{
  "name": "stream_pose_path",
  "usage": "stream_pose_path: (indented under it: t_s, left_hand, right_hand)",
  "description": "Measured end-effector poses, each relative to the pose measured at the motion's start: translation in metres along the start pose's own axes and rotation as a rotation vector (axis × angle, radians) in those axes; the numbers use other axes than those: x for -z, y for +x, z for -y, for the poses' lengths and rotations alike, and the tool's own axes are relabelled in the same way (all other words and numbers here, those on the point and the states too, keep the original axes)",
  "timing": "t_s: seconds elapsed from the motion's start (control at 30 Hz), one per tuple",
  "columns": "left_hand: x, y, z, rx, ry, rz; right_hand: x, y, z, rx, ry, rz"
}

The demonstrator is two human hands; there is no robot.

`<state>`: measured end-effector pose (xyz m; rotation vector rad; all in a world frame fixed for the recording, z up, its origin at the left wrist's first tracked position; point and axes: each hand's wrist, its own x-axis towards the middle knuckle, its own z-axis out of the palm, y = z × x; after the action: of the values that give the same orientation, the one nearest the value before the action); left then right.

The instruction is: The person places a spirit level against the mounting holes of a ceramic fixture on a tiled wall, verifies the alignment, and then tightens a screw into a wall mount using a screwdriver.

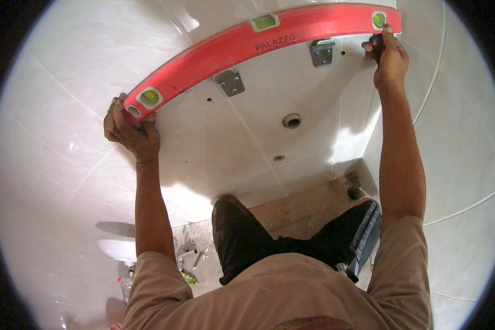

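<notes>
A long red spirit level (214,55) with several green vials spans the tiled wall, bowed by the lens. My left hand (132,129) grips its left end, fingers wrapped round it. At the other end my right hand (391,60) pinches the lower edge beside the end vial, thumb up, the other fingers curled underneath. Just under the level two metal brackets, a left one (229,82) and a right one (322,53), are screwed to the wall. The level's lower edge runs along their tops; whether it rests on them I cannot tell.
Below the brackets the wall has a larger pipe opening (292,121) and a smaller one (279,158). A floor hole (355,193) lies in the right corner. A white washbasin (117,249) hangs at the lower left, near a metal tap (188,256) and loose bits on the floor.
</notes>
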<state>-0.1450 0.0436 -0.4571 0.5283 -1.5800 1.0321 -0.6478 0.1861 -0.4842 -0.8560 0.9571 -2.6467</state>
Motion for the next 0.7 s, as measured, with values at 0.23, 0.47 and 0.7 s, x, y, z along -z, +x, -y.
stream_pose_path:
  t_s: [0.23,0.47,0.7]
  left_hand:
    - [0.002,-0.001,-0.003,-0.016,0.062,-0.002]
    - [0.002,-0.001,-0.004,-0.003,0.047,0.027]
    - [0.0,0.005,-0.012,0.022,0.074,0.04]
  right_hand:
    - [-0.002,-0.005,0.006,-0.013,-0.042,-0.025]
    - [-0.008,-0.012,0.012,-0.045,-0.085,-0.024]
    - [-0.004,-0.002,0.002,0.004,0.013,-0.008]
